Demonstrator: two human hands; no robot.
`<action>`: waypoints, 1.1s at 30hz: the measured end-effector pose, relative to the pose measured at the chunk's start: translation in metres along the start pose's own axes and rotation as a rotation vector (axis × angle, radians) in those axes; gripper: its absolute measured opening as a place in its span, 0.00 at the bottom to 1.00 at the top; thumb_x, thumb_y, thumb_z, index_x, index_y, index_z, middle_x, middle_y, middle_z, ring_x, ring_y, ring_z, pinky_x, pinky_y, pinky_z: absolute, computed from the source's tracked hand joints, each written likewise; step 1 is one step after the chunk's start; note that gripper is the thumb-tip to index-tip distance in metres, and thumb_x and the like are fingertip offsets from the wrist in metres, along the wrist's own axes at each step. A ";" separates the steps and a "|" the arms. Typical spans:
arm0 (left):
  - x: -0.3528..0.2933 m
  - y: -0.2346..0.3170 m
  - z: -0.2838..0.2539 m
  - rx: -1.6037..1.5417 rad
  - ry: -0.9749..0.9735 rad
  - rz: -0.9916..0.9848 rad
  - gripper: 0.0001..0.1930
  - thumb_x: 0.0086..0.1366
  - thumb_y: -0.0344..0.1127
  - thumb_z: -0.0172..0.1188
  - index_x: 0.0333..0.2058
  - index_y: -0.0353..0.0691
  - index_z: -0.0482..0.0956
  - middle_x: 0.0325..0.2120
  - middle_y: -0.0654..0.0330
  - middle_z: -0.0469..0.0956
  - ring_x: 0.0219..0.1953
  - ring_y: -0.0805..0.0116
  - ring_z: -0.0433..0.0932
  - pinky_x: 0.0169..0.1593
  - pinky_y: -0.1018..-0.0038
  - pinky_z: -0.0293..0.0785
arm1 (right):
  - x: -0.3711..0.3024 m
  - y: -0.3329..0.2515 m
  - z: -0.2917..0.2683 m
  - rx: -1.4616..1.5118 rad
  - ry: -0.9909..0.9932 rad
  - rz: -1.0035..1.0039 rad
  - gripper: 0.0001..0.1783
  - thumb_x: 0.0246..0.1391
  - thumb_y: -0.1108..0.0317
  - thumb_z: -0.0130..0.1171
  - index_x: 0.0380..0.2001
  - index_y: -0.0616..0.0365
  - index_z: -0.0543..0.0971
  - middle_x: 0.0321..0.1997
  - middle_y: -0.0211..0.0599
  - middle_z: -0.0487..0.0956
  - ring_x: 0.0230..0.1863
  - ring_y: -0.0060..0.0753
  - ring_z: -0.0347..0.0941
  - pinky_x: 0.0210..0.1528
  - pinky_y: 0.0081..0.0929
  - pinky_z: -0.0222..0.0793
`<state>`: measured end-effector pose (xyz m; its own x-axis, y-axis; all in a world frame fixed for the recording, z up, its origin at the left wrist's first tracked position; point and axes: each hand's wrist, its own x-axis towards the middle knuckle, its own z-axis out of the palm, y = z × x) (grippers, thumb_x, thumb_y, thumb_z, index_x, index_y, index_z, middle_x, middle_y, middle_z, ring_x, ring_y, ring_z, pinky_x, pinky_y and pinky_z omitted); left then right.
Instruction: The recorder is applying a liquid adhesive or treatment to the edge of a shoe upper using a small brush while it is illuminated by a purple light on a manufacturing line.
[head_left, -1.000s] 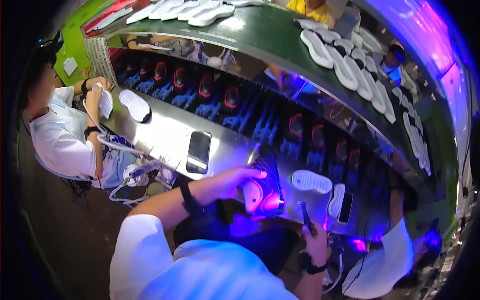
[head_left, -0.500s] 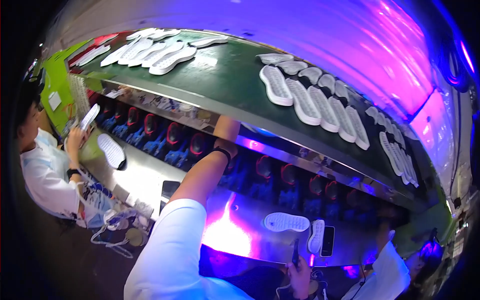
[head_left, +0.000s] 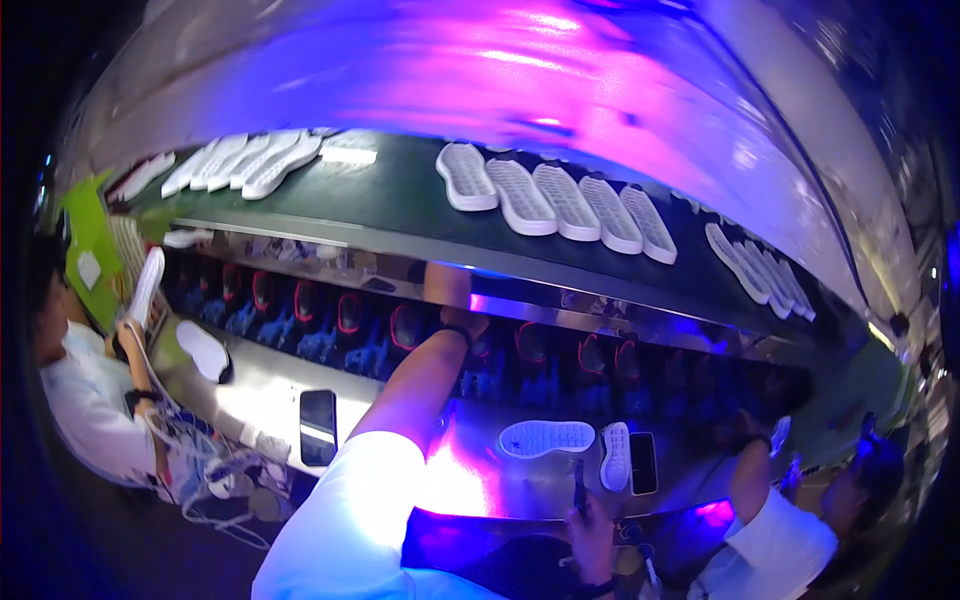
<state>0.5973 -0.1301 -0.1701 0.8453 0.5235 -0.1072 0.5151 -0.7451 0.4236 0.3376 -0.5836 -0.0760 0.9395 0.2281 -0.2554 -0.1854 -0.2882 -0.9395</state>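
My left arm stretches forward to the lower metal edge of the conveyor, and my left hand (head_left: 470, 319), beyond a dark wristband, is mostly lost in shadow there with its fingers hidden. Low in the view, my right hand (head_left: 592, 537) is closed around a slim dark hand tool (head_left: 579, 488) pointing upward. Just beyond that tool lies a white shoe sole (head_left: 547, 438) on the metal worktop (head_left: 400, 375). A second white sole (head_left: 616, 457) lies beside it, close to a dark phone (head_left: 642, 463).
Rows of white soles (head_left: 567, 202) ride on the green conveyor belt (head_left: 390, 198). Red-rimmed dark fixtures (head_left: 349, 312) line the space below. At left, a co-worker (head_left: 90, 400) holds a sole (head_left: 147, 285); another person (head_left: 775, 535) works at right. Another phone (head_left: 318, 428) lies left of my arm.
The whole view has tilted, so the belt sits lower in the picture. The left co-worker's sole is now more upright. My left arm still reaches forward, and my right hand keeps the tool.
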 end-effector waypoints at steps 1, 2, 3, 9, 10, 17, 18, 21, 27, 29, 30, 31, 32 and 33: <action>0.002 -0.020 0.005 -0.012 0.113 0.082 0.23 0.68 0.47 0.52 0.58 0.46 0.76 0.57 0.52 0.78 0.62 0.50 0.74 0.64 0.57 0.72 | 0.004 0.004 -0.001 0.037 0.006 -0.002 0.23 0.64 0.73 0.61 0.61 0.62 0.73 0.35 0.24 0.76 0.29 0.14 0.70 0.28 0.16 0.65; 0.003 -0.030 0.007 -0.022 0.215 0.186 0.23 0.68 0.47 0.52 0.58 0.45 0.77 0.56 0.51 0.79 0.62 0.49 0.75 0.64 0.57 0.71 | 0.005 0.009 -0.002 -0.007 0.015 -0.061 0.23 0.63 0.73 0.62 0.61 0.63 0.74 0.36 0.26 0.78 0.31 0.16 0.72 0.32 0.18 0.68; -0.002 -0.028 0.002 0.029 0.162 0.199 0.23 0.69 0.47 0.50 0.57 0.45 0.77 0.56 0.51 0.79 0.62 0.49 0.75 0.64 0.56 0.70 | 0.006 0.016 -0.002 -0.049 0.042 -0.111 0.23 0.62 0.72 0.63 0.60 0.64 0.74 0.37 0.28 0.79 0.34 0.18 0.74 0.36 0.20 0.71; 0.041 -0.039 0.036 0.306 0.523 0.624 0.26 0.66 0.46 0.57 0.58 0.39 0.78 0.56 0.47 0.79 0.55 0.47 0.80 0.57 0.54 0.79 | 0.002 -0.002 -0.013 -0.110 0.127 -0.235 0.24 0.60 0.67 0.65 0.58 0.61 0.76 0.43 0.48 0.85 0.44 0.41 0.84 0.48 0.34 0.77; 0.050 -0.021 0.041 0.271 0.433 0.597 0.26 0.65 0.47 0.57 0.57 0.38 0.78 0.55 0.48 0.80 0.54 0.47 0.81 0.54 0.54 0.79 | 0.000 -0.008 -0.017 -0.156 0.140 -0.273 0.23 0.60 0.67 0.66 0.57 0.62 0.76 0.43 0.50 0.85 0.45 0.43 0.84 0.48 0.34 0.77; 0.070 0.041 0.071 0.119 -0.243 0.060 0.27 0.63 0.51 0.61 0.53 0.36 0.82 0.48 0.49 0.83 0.41 0.49 0.86 0.37 0.57 0.85 | -0.028 -0.024 -0.047 0.005 0.222 -0.187 0.20 0.64 0.69 0.61 0.58 0.59 0.76 0.42 0.50 0.84 0.44 0.42 0.84 0.48 0.34 0.77; 0.082 0.008 0.065 -0.012 -0.052 0.182 0.26 0.61 0.54 0.64 0.46 0.35 0.85 0.40 0.50 0.85 0.30 0.52 0.86 0.23 0.59 0.81 | -0.030 -0.024 -0.049 0.042 0.171 -0.247 0.21 0.64 0.69 0.61 0.59 0.59 0.76 0.42 0.49 0.84 0.44 0.41 0.84 0.48 0.34 0.77; 0.002 0.081 0.028 -0.495 -0.397 -0.104 0.22 0.60 0.54 0.66 0.41 0.41 0.85 0.35 0.56 0.85 0.31 0.60 0.86 0.25 0.61 0.82 | -0.037 -0.011 -0.054 0.058 0.232 -0.147 0.21 0.64 0.70 0.60 0.60 0.58 0.76 0.41 0.47 0.84 0.41 0.38 0.84 0.46 0.33 0.77; -0.115 0.010 -0.026 -1.353 -0.353 -0.091 0.17 0.65 0.35 0.67 0.50 0.40 0.78 0.38 0.64 0.81 0.39 0.69 0.82 0.42 0.67 0.82 | -0.034 -0.012 -0.053 0.219 0.189 -0.158 0.24 0.62 0.73 0.61 0.62 0.61 0.76 0.50 0.41 0.83 0.51 0.28 0.79 0.57 0.28 0.72; -0.195 0.003 -0.061 -1.569 -0.390 0.054 0.18 0.67 0.30 0.64 0.55 0.40 0.75 0.45 0.64 0.79 0.47 0.69 0.80 0.52 0.68 0.78 | -0.035 -0.015 -0.050 0.201 0.134 -0.156 0.25 0.62 0.73 0.61 0.62 0.61 0.76 0.51 0.41 0.83 0.51 0.26 0.78 0.57 0.28 0.72; -0.226 -0.007 -0.077 -1.500 -0.319 0.040 0.22 0.65 0.30 0.66 0.56 0.39 0.73 0.46 0.62 0.79 0.48 0.67 0.80 0.52 0.68 0.78 | -0.035 -0.013 -0.046 0.194 0.083 -0.130 0.25 0.62 0.73 0.61 0.62 0.60 0.76 0.52 0.42 0.83 0.52 0.28 0.79 0.57 0.28 0.72; -0.254 -0.018 -0.083 -1.390 -0.226 0.078 0.24 0.62 0.31 0.69 0.56 0.39 0.73 0.47 0.61 0.79 0.49 0.66 0.80 0.53 0.68 0.78 | -0.037 -0.014 -0.042 0.177 0.036 -0.100 0.25 0.62 0.73 0.61 0.62 0.60 0.76 0.53 0.42 0.83 0.52 0.29 0.79 0.57 0.28 0.72; -0.279 -0.025 -0.086 -1.279 -0.137 0.113 0.27 0.60 0.32 0.72 0.56 0.38 0.72 0.47 0.60 0.78 0.50 0.66 0.79 0.54 0.67 0.77 | -0.039 -0.015 -0.036 0.160 -0.008 -0.102 0.25 0.62 0.73 0.61 0.62 0.60 0.76 0.53 0.42 0.83 0.52 0.29 0.79 0.57 0.28 0.72; -0.307 -0.024 -0.089 -1.147 -0.030 0.173 0.33 0.55 0.33 0.77 0.57 0.38 0.71 0.48 0.59 0.78 0.50 0.65 0.79 0.56 0.66 0.77 | -0.039 -0.016 -0.029 0.085 0.010 -0.178 0.25 0.62 0.74 0.61 0.62 0.59 0.76 0.54 0.43 0.83 0.53 0.31 0.80 0.57 0.29 0.72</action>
<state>0.3125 -0.2356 -0.0672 0.9027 0.4300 0.0171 -0.0258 0.0144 0.9996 0.3125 -0.6142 -0.0441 0.9624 0.2591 -0.0817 -0.0395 -0.1640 -0.9857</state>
